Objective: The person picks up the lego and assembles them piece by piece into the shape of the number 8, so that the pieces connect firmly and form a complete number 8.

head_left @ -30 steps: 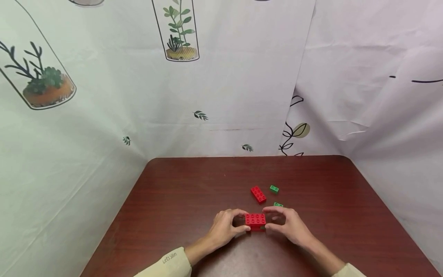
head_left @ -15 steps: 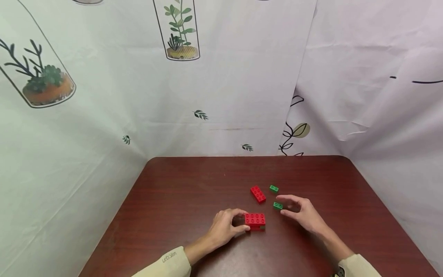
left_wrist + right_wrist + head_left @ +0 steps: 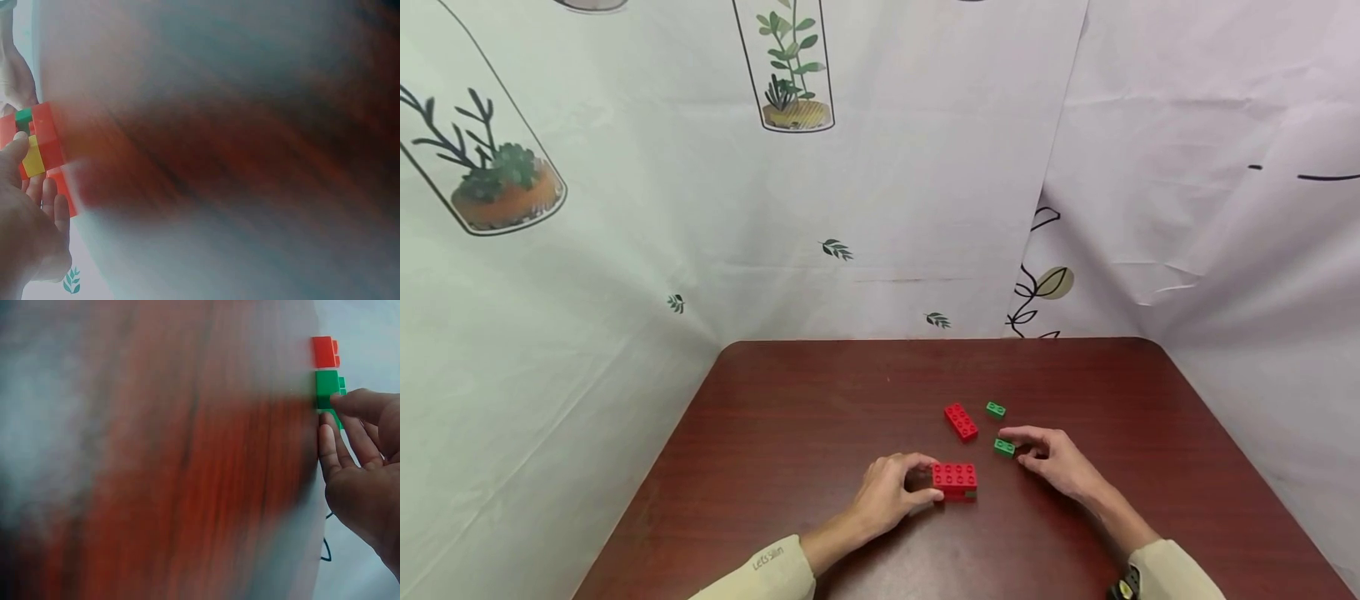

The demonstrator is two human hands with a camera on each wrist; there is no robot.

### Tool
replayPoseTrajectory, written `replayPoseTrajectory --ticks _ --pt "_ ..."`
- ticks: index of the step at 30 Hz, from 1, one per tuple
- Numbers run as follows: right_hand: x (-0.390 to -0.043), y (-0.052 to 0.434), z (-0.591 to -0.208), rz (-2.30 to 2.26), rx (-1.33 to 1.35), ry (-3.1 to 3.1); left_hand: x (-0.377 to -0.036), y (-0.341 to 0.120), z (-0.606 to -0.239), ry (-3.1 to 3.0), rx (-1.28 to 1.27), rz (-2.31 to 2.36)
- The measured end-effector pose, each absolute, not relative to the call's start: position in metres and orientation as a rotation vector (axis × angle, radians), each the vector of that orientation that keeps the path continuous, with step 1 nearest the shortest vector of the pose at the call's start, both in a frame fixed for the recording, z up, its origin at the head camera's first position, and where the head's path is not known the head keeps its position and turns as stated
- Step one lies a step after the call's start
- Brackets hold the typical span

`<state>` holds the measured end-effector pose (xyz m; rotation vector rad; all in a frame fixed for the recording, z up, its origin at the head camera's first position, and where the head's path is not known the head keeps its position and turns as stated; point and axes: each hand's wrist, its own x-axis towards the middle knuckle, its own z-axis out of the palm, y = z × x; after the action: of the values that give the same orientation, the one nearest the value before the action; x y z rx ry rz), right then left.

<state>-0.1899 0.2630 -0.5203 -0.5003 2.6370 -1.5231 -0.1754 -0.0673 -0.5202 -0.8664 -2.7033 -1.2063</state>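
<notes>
On the table, my left hand [image 3: 887, 493] grips the side of a red brick stack [image 3: 954, 481] with thumb and fingers. In the left wrist view a yellow piece [image 3: 34, 157] and a green piece [image 3: 24, 117] show between its red layers. My right hand [image 3: 1062, 462] has its thumb and index finger at a small green brick [image 3: 1003, 447], which sits on the table. In the right wrist view the thumb overlaps that green brick's [image 3: 326, 389] edge and the index finger lies below it, in a pinch.
Behind the stack lies a loose red brick [image 3: 961, 422]. A second small green brick [image 3: 996, 409] sits farther back, to its right. The brown table [image 3: 820, 392] ends at a white patterned cloth [image 3: 917, 208] at the back and sides.
My right hand has left the red stack and moved right and away from me to the nearer green brick, its fingers drawing in there. My left hand stays on the stack.
</notes>
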Motion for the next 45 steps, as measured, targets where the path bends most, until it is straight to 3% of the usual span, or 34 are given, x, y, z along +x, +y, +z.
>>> replayPoseTrajectory --ticks 45 --pt "-0.205 0.248 -0.518 -1.471 -0.525 2.610 -0.175 -0.068 -0.519 -2.682 -0.902 -1.179"
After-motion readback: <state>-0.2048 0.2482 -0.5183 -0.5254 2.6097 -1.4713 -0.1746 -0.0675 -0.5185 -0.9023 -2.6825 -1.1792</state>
